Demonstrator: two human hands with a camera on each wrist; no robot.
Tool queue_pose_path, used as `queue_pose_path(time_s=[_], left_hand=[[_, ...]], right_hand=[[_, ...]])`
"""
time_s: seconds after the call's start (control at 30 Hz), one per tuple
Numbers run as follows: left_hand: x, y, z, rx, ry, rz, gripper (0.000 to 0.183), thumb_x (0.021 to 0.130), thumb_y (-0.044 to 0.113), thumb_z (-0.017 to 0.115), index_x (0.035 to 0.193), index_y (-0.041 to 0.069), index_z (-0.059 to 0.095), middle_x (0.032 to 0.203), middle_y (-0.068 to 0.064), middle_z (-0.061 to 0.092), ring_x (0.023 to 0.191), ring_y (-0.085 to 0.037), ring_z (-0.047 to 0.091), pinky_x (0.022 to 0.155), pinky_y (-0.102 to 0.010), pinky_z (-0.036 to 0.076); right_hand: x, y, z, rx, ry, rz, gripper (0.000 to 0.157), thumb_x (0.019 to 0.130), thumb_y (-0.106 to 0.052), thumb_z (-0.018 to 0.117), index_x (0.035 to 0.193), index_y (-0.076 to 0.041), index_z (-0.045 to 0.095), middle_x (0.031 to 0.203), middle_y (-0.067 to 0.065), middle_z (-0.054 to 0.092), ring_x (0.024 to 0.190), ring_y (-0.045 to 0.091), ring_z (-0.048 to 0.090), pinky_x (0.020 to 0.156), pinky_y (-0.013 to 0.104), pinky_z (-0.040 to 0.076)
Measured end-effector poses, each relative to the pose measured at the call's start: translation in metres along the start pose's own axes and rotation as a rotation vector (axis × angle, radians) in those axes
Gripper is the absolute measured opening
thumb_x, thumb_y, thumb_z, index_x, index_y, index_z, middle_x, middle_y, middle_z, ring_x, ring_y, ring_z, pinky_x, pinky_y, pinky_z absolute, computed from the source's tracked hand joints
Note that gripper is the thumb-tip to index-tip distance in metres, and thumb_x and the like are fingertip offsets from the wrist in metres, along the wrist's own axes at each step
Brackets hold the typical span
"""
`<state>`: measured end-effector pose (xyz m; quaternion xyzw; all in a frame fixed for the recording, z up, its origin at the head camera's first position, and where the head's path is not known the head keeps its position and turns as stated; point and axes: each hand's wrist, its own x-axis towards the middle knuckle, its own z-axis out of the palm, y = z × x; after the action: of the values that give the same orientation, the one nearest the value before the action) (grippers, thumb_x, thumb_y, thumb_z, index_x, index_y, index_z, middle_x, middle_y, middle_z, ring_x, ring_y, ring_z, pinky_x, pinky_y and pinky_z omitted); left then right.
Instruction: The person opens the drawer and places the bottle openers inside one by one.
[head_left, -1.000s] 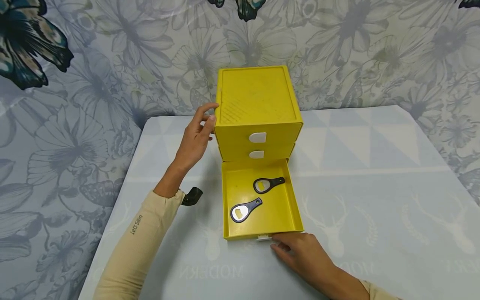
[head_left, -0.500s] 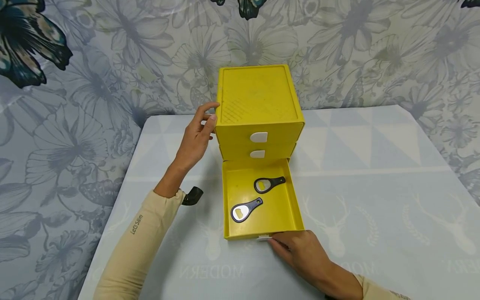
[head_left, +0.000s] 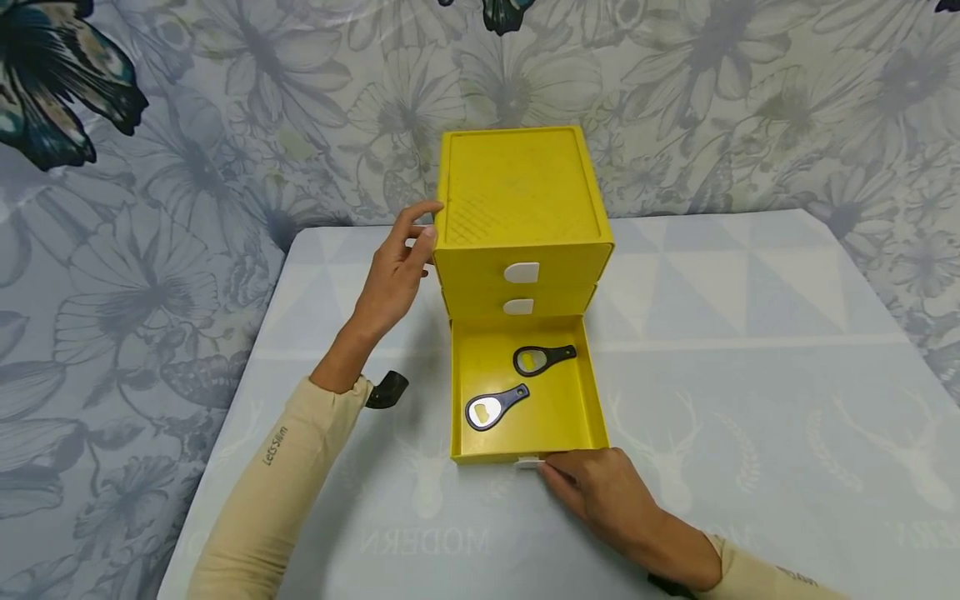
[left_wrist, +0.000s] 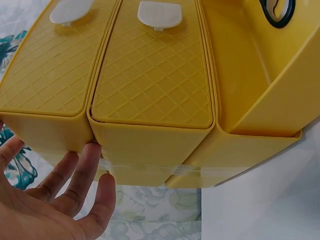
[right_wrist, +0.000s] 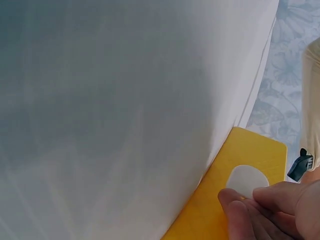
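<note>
A yellow drawer box [head_left: 521,187] stands on the table, its two upper drawers closed. The bottom drawer [head_left: 558,421] is pulled out toward me. Inside it lie two bottle openers with dark rims, one nearer [head_left: 497,407] and one farther back [head_left: 543,360]. My left hand [head_left: 393,275] rests its fingertips on the box's left side; in the left wrist view its fingers [left_wrist: 82,170] are spread and touch the yellow wall. My right hand [head_left: 607,500] pinches the bottom drawer's white tab [right_wrist: 247,181] between thumb and fingers at the drawer front.
The pale patterned table [head_left: 750,400] extends to both sides of the box. Behind it hangs a floral backdrop [head_left: 337,108]. White tabs mark the top drawer [head_left: 521,272] and middle drawer [head_left: 518,307]. A black wrist device [head_left: 387,389] sits at the left cuff.
The bottom drawer has slid a little inward, toward the box, with the bottle openers in it. My right hand has moved forward with its tab. The left hand keeps its place on the box.
</note>
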<state>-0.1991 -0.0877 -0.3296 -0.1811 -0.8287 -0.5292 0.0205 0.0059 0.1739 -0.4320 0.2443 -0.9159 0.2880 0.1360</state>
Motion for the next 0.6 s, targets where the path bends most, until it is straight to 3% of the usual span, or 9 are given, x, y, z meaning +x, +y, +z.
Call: queue_pose_path(time_s=[0.23,0.4,0.6], left_hand=[[0.000,0.000,0.001,-0.006,-0.001,0.007,0.043,0.108,0.043,0.037,0.151,0.034,0.038,0.134,-0.014,0.052,0.098,-0.029,0.060,0.088,-0.046,0.049],[0.000,0.000,0.001,-0.006,0.004,0.007,0.043,0.108,0.044,0.037,0.150,0.035,0.038,0.134,-0.013,0.053,0.098,-0.027,0.060,0.086,-0.043,0.049],[0.000,0.000,0.000,0.001,0.006,-0.005,0.043,0.108,0.044,0.037,0.150,0.035,0.038,0.134,-0.013,0.053,0.098,-0.028,0.060,0.086,-0.044,0.049]], right_hand=[[0.010,0.006,0.000,-0.024,-0.036,0.036,0.018,0.082,-0.015,0.082,0.070,-0.022,0.071,0.058,-0.020,0.051,0.055,-0.008,0.043,0.052,0.011,0.041],[0.024,0.010,-0.001,-0.040,-0.059,0.070,0.014,0.084,-0.015,0.081,0.072,-0.020,0.074,0.062,-0.016,0.061,0.055,-0.007,0.049,0.054,0.014,0.046],[0.038,0.017,0.003,-0.053,-0.058,0.048,0.014,0.085,-0.014,0.079,0.072,-0.018,0.075,0.060,-0.014,0.059,0.053,-0.005,0.046,0.053,0.015,0.044]])
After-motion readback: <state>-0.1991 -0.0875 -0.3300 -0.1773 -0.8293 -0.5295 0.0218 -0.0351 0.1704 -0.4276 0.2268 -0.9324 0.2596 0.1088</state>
